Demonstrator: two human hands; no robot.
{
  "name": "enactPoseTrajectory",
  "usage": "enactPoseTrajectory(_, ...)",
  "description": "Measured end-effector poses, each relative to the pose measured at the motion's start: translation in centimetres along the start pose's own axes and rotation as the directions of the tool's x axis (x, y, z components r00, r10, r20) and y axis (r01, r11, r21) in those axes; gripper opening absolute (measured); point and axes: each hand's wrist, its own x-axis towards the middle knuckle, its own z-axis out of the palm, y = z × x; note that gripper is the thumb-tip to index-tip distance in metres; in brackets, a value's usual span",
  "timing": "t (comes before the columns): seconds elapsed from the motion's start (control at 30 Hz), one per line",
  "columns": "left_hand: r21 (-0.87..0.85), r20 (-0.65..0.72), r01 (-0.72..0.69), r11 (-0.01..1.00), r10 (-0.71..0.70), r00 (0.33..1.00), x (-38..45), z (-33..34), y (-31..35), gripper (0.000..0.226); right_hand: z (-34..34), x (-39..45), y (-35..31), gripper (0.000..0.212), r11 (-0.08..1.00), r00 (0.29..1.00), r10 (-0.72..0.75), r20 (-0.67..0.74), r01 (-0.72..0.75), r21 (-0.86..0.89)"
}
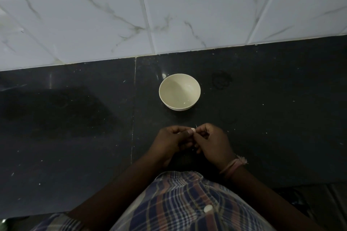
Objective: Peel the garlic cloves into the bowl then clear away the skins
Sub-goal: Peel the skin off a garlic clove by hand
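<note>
1 bowl (179,92) w/ nothing inside; L hand (170,141) & R hand (213,141) pinch 1 garlic clove (193,130).

White marbled wall tiles (187,15) behind dark countertop (75,127).

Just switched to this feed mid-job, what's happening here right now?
A person stands at a dark countertop, both hands together in front of a cream bowl. The left hand and right hand pinch a small pale piece, likely a garlic clove, between the fingertips. The bowl looks empty, so no peeled cloves are in it yet.
</note>
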Motion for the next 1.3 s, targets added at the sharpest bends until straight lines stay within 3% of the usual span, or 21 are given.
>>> enactPoseTrajectory(0.37,0.039,-0.029,0.016,0.999,-0.015,0.999,0.4,1.1,-0.8,0.012,-0.7,-0.6,0.9,0.010,0.993,1.000,0.027,-0.013,-0.026,0.112)
enactPoseTrajectory(0.5,0.066,-0.021,-0.014,0.998,0.015,1.000,0.4,2.1,-1.4,0.012,-1.0,-1.1,1.7,0.014,0.999,0.995,-0.048,-0.085,0.046,-0.021)
enactPoseTrajectory(0.63,0.120,-0.064,-0.009,0.993,0.017,0.998,0.4,2.9,-1.7,0.012,-1.0,-1.2,1.8,0.017,0.943,0.979,-0.159,-0.130,0.111,-0.314)
enactPoseTrajectory(0.7,0.121,-0.079,0.010,0.993,0.000,0.997,0.5,3.4,-1.6,0.011,-0.7,-1.3,1.7,0.019,0.914,0.966,-0.208,-0.153,0.137,-0.381)
enactPoseTrajectory(0.8,0.107,-0.107,0.067,0.992,-0.056,0.993,0.6,3.9,-1.3,0.011,-0.3,-1.4,1.7,0.029,0.867,0.959,-0.270,-0.089,0.202,-0.456)
enactPoseTrajectory(0.87,0.076,-0.113,0.125,0.989,-0.116,0.987,0.8,4.0,-1.2,0.009,-0.3,-1.3,1.7,0.030,0.862,0.968,-0.250,-0.033,0.207,-0.462)
enactPoseTrajectory(1.0,0.050,-0.134,0.178,0.983,-0.170,0.976,1.1,3.9,-1.2,0.026,-0.2,-1.3,1.3,0.026,0.859,0.977,-0.211,0.032,0.201,-0.471)
enactPoseTrajectory(1.1,0.071,-0.174,0.184,0.980,-0.169,0.970,1.3,3.8,-1.3,0.010,-0.1,-1.6,0.6,0.034,0.866,0.973,-0.230,0.006,0.208,-0.454)
enactPoseTrajectory(1.2,0.100,-0.211,0.164,0.981,-0.140,0.967,1.4,3.5,-1.6,0.020,0.0,-1.1,0.2,0.045,0.868,0.978,-0.206,0.013,0.189,-0.460)
enactPoseTrajectory(1.3,0.100,-0.193,0.194,0.976,-0.172,0.966,1.5,3.4,-1.2,0.013,0.0,-0.8,0.3,0.035,0.866,0.989,-0.150,0.003,0.133,-0.482)
